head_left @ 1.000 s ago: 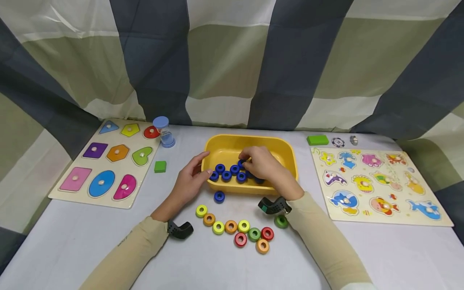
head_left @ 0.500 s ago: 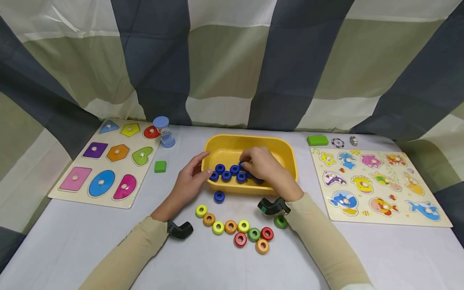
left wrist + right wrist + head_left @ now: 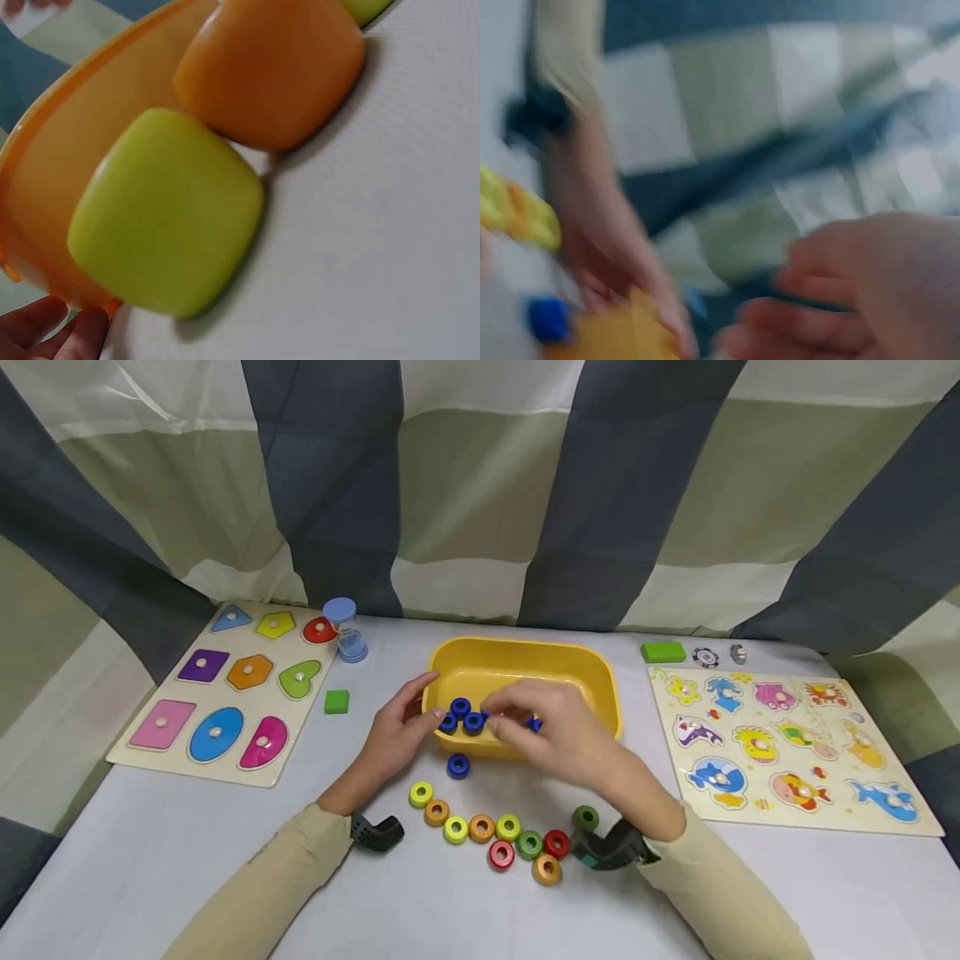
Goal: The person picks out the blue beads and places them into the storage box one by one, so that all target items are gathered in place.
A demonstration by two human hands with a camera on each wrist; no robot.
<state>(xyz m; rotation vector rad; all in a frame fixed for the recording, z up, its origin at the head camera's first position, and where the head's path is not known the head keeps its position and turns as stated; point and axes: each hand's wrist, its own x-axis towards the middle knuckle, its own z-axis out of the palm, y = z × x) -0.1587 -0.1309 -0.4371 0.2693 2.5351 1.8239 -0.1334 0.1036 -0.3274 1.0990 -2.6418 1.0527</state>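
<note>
A yellow tray (image 3: 525, 647) holds several blue rings (image 3: 461, 707). My left hand (image 3: 393, 735) grips the tray's left end, thumb at the rim; its fingertips (image 3: 86, 330) also show at the tray's corner in the left wrist view. My right hand (image 3: 558, 731) is over the tray's front rim, index finger and thumb bent toward each other. A bit of blue shows by their tips; I cannot tell whether they pinch a ring. In the blurred right wrist view the right hand's fingers (image 3: 832, 262) are bent. A single blue ring (image 3: 458, 767) lies before the tray.
Yellow, orange, green and red rings (image 3: 482, 828) lie in a loose row before the tray. A shape puzzle board (image 3: 247, 710), hourglass (image 3: 345, 631) and green block (image 3: 337, 702) are left. An animal puzzle board (image 3: 810, 810), green block (image 3: 663, 652) and poker chip (image 3: 705, 657) are right.
My right hand has drawn back toward me from among the blue rings to over the tray's front rim. My left hand stays at the tray's end. The head view has shifted slightly.
</note>
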